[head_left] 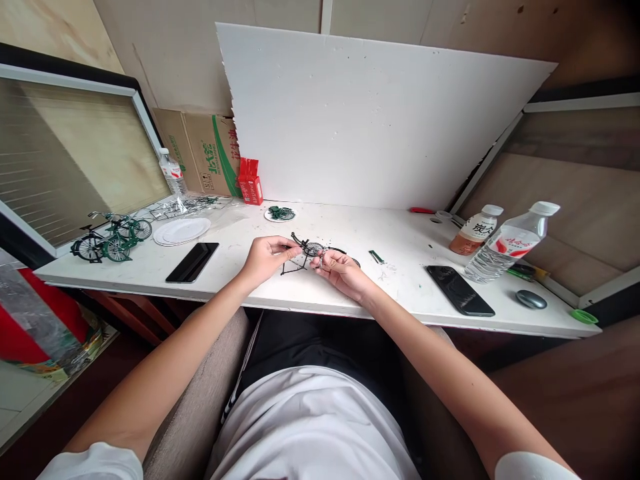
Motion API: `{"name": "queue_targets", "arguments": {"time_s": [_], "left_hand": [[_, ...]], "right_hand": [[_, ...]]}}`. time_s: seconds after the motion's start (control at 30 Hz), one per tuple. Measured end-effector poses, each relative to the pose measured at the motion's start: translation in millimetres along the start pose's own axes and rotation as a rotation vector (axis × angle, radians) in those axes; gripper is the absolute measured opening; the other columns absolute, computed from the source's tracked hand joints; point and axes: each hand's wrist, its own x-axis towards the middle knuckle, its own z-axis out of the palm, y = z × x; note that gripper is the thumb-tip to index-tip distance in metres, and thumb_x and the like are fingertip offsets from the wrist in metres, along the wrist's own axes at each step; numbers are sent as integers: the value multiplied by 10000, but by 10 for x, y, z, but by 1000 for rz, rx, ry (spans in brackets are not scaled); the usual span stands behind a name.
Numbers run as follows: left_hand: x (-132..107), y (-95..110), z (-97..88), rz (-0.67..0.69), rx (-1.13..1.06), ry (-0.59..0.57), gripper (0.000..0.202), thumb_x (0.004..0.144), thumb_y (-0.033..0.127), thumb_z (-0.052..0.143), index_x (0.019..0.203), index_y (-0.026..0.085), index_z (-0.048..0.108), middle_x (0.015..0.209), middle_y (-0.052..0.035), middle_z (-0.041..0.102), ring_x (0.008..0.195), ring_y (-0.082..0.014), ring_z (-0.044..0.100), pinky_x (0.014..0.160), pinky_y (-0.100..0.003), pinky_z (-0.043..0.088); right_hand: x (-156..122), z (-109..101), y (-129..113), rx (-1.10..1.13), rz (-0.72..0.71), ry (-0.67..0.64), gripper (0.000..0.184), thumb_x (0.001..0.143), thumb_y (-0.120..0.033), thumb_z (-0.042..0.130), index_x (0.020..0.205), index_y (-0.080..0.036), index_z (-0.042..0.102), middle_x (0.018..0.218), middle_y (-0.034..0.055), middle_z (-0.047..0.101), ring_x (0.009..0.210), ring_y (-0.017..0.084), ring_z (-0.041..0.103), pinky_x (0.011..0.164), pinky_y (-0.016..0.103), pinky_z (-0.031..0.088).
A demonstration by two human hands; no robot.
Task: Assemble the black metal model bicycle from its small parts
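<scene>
Hands meet over the middle of the white table (350,230), and between them sits a tiny toy bike (310,253) made of thin black wire. The left hand (265,257) pinches the bike near its handlebar end, with its fingers closed tight on the frame. The right hand (343,270) holds the other side, its fingers curled narrow around a small silver part by the wheel. The bike is lifted just a little above the table, close to the near edge. It looks very light, and I think it is stiff but easy to bend, because the wires are so thin. The little wheels and spokes could snap or twist if squeezed hard. The best place to hold it is likely the thicker frame bars, not the wheels. On the left side of the table stand two finished green toy bikes (111,240), with a white plate (181,231) and a black phone (193,261) near them. Another phone (460,290) lies on the right, beside a clear water bottle (510,243) and a brown drink bottle (475,230). A red box (250,181) stands at the back by the big white board (375,120).
</scene>
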Motion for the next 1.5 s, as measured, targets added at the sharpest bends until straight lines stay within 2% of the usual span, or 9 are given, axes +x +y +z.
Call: {"name": "queue_targets", "arguments": {"time_s": [0.17,0.27,0.37,0.5,0.67,0.83,0.97,1.17,1.5], "left_hand": [[-23,-4,49,27,-21,14,370,737,490,925,882,172,804,952,-105,827,926,-275,783,938,-424,628],[-32,-28,76,48,-37,28,373,720,490,938,867,175,804,963,-106,829,939,-281,784,942,-434,630],[-36,-34,101,33,-48,23,400,698,501,948,864,170,796,973,-113,829,956,-287,782,963,-447,626],[-40,-22,130,-2,-86,18,456,665,514,961,870,163,756,980,-121,823,975,-286,780,969,-457,625],[-53,-11,145,-12,-143,-5,472,649,447,981,952,169,750,1004,-109,814,987,-276,777,963,-442,628],[-56,-29,145,-9,-133,-33,434,677,442,966,953,173,768,1039,-116,815,1019,-285,773,1007,-458,611],[-59,-41,145,31,-25,-70,348,759,422,911,974,178,789,1054,-118,818,1026,-282,770,1029,-462,595],[-115,0,167,156,209,-99,160,941,298,724,1068,222,784,1116,-76,807,1079,-259,750,1024,-405,572],[-178,-27,258,375,424,-115,256,1013,117,514,1175,231,676,1158,-73,766,1099,-239,721,991,-406,560]], "right_hand": [[-20,-28,-14,22,8,-48,413,827,-441,875,765,-216,534,1159,93,715,1180,253,665,1012,416,563],[-16,-45,9,7,11,-40,405,844,-500,850,795,-218,564,1148,97,706,1148,260,661,955,417,574],[-7,-49,23,-1,8,4,406,845,-572,831,869,-226,620,1040,87,697,1052,252,654,873,406,576],[3,-59,38,4,-4,9,401,833,-568,844,892,-236,626,977,69,676,1007,247,641,823,388,560],[16,-99,78,2,-14,-52,371,899,-568,774,884,-240,600,1062,76,684,1021,232,648,841,385,551],[8,-106,79,17,0,-60,372,891,-569,785,922,-243,610,1085,76,693,1035,235,661,877,403,561],[-3,-93,69,5,3,-53,363,893,-557,789,897,-241,610,1048,72,700,1020,232,668,885,405,559],[3,-78,70,143,31,-73,348,792,-364,919,789,-217,603,943,39,680,922,192,660,784,314,537],[-1,-81,68,248,47,-100,303,798,-292,927,794,-189,642,898,17,701,847,134,657,675,224,482]]}}
